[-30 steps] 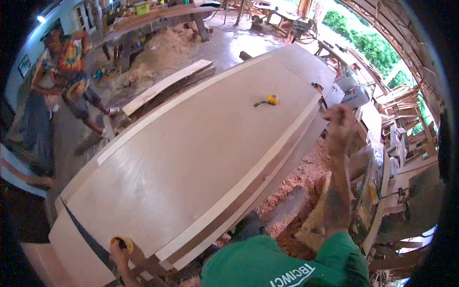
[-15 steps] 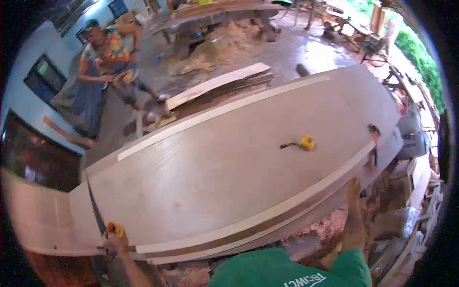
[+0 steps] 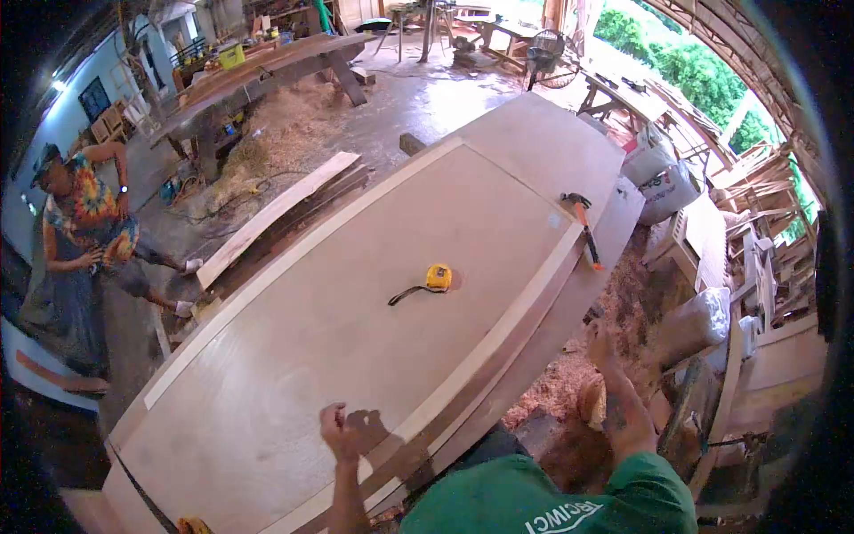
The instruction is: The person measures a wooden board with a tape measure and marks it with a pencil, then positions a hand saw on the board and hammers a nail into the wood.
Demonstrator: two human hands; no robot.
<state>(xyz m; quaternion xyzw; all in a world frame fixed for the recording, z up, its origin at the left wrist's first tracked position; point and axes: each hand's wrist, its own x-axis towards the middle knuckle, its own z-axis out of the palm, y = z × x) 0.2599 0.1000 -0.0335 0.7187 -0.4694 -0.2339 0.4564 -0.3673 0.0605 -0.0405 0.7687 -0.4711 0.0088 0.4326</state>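
Observation:
A wide plywood panel (image 3: 294, 356) lies in front of me, with pale wooden strips along its long sides. My left hand (image 3: 340, 433) is raised just above its near left part, empty, with loosely bent fingers. My right hand (image 3: 602, 345) is beyond the panel's right edge, its fingers curled around something small and dark that I cannot make out. On the panel's middle rests a yellow tape measure (image 3: 438, 278) with a black strap. A hammer (image 3: 583, 230) with an orange and black handle lies near the right edge. A yellow-orange item (image 3: 193, 526) shows partly at the lower left.
Another person (image 3: 93, 209) stands at the left, beyond the panel. Long rough boards (image 3: 276, 214) lie along its far side. A workbench (image 3: 267, 67) stands behind over wood shavings. Filled sacks (image 3: 667, 191) and timber pieces crowd the right side.
My view has swung to the right. My left hand has left the yellow-orange item at the panel's left end and moved right. My right hand has come away from the panel's edge.

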